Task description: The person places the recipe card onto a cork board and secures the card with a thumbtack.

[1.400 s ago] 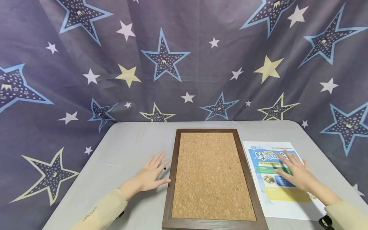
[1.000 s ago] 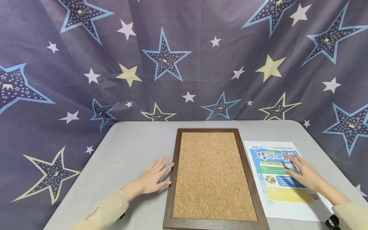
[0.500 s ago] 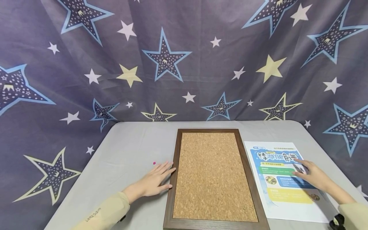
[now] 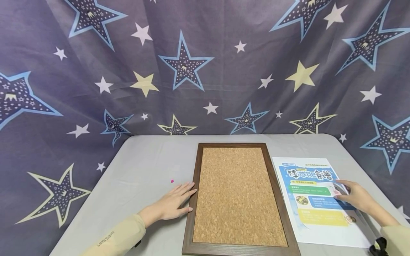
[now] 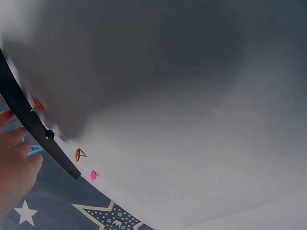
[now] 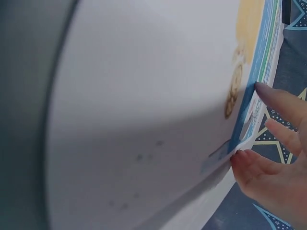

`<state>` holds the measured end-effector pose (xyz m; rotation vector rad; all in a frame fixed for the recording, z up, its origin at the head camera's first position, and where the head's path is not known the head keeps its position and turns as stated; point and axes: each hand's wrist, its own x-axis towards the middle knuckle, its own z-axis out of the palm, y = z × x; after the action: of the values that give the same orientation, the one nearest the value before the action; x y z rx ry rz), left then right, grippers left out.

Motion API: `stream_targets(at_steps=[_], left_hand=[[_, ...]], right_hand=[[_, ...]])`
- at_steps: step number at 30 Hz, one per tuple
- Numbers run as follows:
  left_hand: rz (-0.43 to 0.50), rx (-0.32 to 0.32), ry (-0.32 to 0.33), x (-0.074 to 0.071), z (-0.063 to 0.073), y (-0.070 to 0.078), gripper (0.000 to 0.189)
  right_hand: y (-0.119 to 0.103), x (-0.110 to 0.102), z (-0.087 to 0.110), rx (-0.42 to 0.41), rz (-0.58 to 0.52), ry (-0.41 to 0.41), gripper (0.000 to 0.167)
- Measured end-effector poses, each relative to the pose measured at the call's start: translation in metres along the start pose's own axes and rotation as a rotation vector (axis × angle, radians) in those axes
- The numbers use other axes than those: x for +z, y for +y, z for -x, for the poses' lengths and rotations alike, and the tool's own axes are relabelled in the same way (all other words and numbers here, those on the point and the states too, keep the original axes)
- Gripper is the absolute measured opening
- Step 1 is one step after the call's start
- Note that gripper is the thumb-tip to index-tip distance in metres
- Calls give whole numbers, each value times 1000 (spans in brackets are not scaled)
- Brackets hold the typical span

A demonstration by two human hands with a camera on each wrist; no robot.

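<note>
Head view, cork board: here it is, lying flat mid-table, its cork face boxed in by a dark brown frame.
Head view, left hand: the left hand has fingers extended and relaxed, tips right up at the frame's left side, gripping nothing.
Head view, printed sheet: over on the board's right, just beside it, lies a printed sheet, with blue, green and yellow panels on white.
Head view, right hand: and the right hand is at that sheet's right edge, thumb and fingers bent in and gripping it.
Head view, pink pin: a small pink pin sits on the grey table, just beyond the left fingertips.
Head view, backdrop: dark cloth with blue, white and yellow stars fills everything behind.
Left wrist view, pins: two orange pins and the pink one lie near the dark frame, a small dark pin right at its edge.
Right wrist view, sheet edge: the paper bends up where the fingertips meet it, the thumb against its printed face.
</note>
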<state>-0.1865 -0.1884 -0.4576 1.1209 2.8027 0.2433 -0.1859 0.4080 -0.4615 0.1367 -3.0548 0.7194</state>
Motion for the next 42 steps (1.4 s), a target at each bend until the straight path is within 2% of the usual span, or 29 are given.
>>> stream_targets(at_steps=[7, 16, 24, 29, 42], left_hand=[[18, -9, -11, 0, 0, 2, 60], [25, -18, -7, 0, 0, 4, 59], [35, -27, -17, -1, 1, 5, 58], [34, -34, -25, 0, 0, 5, 59], [53, -40, -41, -2, 1, 7, 60]], right_hand=[[5, -2, 0, 10, -32, 9, 61], [12, -2, -5, 32, -84, -39, 68], [15, -2, -6, 115, -175, -86, 79], [13, -2, -7, 131, -213, -92, 81], [15, -2, -6, 138, -161, -40, 75]])
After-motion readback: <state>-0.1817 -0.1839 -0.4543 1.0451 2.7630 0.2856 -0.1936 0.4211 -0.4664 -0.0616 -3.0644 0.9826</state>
